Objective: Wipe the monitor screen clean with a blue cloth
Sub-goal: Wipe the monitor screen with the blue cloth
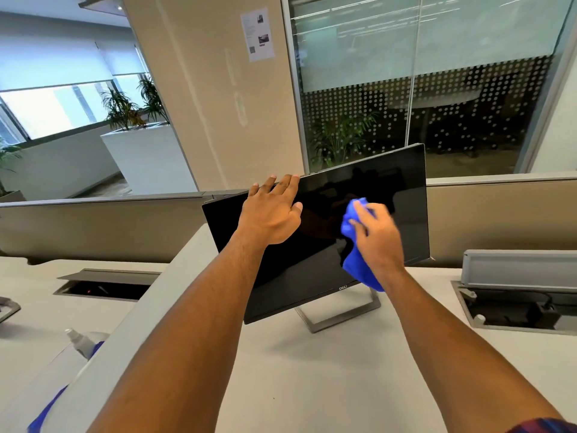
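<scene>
At frame centre, on a pale desk (327,370), the dark monitor (359,189) stands tilted before glass partitions. The left hand (270,214) lies spread flat over its top edge. The right hand (379,235) presses a bunched blue cloth (359,264) against the screen's right half.

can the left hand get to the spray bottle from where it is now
Probably yes. The left hand only rests open on the monitor top edge, holding nothing, and the spray bottle stands lower left with nothing visibly between.
</scene>
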`<state>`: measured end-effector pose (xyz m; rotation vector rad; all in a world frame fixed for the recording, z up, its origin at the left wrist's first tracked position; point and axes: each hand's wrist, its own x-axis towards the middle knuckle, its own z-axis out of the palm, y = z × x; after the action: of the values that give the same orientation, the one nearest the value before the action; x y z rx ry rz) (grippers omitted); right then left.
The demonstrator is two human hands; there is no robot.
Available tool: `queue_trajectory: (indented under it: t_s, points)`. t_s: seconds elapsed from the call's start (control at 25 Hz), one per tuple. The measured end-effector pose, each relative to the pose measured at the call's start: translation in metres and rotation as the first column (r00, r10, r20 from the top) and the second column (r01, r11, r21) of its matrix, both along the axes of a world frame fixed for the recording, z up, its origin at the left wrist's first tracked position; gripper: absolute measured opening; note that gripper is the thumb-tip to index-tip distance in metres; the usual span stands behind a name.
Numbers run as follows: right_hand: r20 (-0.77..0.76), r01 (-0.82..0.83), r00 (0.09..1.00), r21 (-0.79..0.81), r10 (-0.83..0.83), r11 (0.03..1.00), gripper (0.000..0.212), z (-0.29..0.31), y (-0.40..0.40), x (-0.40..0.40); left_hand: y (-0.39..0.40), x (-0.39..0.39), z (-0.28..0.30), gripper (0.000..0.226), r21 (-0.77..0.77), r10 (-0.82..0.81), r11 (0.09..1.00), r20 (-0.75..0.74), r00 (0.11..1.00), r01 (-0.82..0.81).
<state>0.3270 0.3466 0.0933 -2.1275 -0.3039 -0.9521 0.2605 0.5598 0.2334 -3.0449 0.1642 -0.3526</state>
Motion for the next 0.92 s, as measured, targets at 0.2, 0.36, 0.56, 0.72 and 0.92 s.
queue_trajectory:
  t_s: [0.2, 0.36, 0.56, 0.72, 0.92]
  points:
    - [-0.059, 0.026, 0.998, 0.048, -0.024, 0.999, 0.031, 0.012, 0.037, -0.02, 0.026, -0.018, -0.003, 0.062, -0.096, -0.097, 0.99, 0.022, 0.995, 0.099]
    - [0.012, -0.084, 0.996, -0.136, 0.087, 0.987, 0.035, 0.009, 0.064, -0.034, 0.06, -0.034, -0.006, 0.058, -0.129, -0.099, 0.986, 0.081, 0.992, 0.109]
    - [-0.008, -0.18, 0.983, -0.166, 0.181, 0.97, 0.036, 0.007, 0.114, -0.051, 0.096, -0.054, -0.019, 0.061, -0.127, -0.053, 0.989, 0.144, 0.988, 0.071]
    - [0.032, -0.095, 0.995, -0.051, 0.096, 0.994, 0.027, 0.007, 0.151, -0.071, 0.102, -0.058, -0.027, 0.058, -0.217, -0.021, 0.974, 0.204, 0.979, 0.066]
    - [0.094, -0.177, 0.977, -0.147, 0.192, 0.973, 0.039, 0.008, 0.192, -0.09, 0.102, -0.057, -0.029, 0.055, -0.277, 0.01, 0.96, 0.215, 0.977, 0.051]
